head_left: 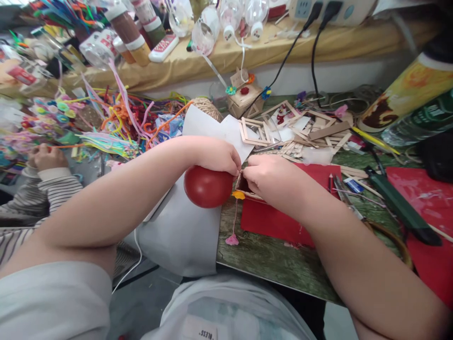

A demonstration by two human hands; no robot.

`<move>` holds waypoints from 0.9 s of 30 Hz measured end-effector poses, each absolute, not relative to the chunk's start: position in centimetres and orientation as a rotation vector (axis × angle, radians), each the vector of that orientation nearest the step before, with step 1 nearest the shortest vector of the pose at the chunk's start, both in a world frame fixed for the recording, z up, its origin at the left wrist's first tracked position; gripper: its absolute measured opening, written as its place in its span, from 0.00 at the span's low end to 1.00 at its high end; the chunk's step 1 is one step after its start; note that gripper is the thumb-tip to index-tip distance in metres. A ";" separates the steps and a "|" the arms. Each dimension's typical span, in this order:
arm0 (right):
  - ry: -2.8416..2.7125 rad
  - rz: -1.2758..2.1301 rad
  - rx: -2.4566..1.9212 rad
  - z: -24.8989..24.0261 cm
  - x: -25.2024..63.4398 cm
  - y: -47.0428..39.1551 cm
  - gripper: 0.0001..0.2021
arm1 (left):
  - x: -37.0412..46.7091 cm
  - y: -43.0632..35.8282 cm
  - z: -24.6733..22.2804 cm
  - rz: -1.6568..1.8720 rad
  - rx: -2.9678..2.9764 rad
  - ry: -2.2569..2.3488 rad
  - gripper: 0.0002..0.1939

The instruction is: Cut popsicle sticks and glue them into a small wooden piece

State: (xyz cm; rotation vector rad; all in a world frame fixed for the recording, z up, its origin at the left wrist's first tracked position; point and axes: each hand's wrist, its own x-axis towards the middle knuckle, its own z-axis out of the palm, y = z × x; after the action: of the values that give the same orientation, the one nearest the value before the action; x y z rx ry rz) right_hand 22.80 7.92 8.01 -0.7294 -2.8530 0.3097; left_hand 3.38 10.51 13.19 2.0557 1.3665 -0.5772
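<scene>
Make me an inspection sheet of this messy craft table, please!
Surface: green wood-grain tabletop, partly covered by a flat red sheet.
Job's things: small brown open box made of sticks, with a yellow flower at its corner; glossy red rounded object beside it.
Clutter: piled pale and brown wooden sticks, bright fuzzy craft stems, dark green long-handled tool.
Grips: left grip has its fingertips at the box's corner; right grip is over the box. What either pinches is hidden.
Cables: two black plugs in a white power strip.
Surroundings: another person's hands at far left.
</scene>
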 end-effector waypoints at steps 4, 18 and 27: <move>-2.883 0.351 -0.763 8.5 23.0 8.2 0.11 | 3.6 10.0 13.5 -0.527 2.098 1.369 0.15; -2.755 0.291 -0.632 7.3 23.5 8.5 0.12 | 2.7 9.8 13.2 -0.474 2.116 1.311 0.15; -2.663 0.330 -0.595 6.7 23.2 8.5 0.11 | 2.5 9.9 13.4 -0.481 2.058 1.339 0.18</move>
State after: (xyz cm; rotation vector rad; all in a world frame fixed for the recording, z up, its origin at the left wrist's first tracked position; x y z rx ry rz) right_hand 23.18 8.47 6.70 -0.5947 -2.6633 0.3298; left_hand 2.48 9.85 13.39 2.0576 1.3390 -0.4808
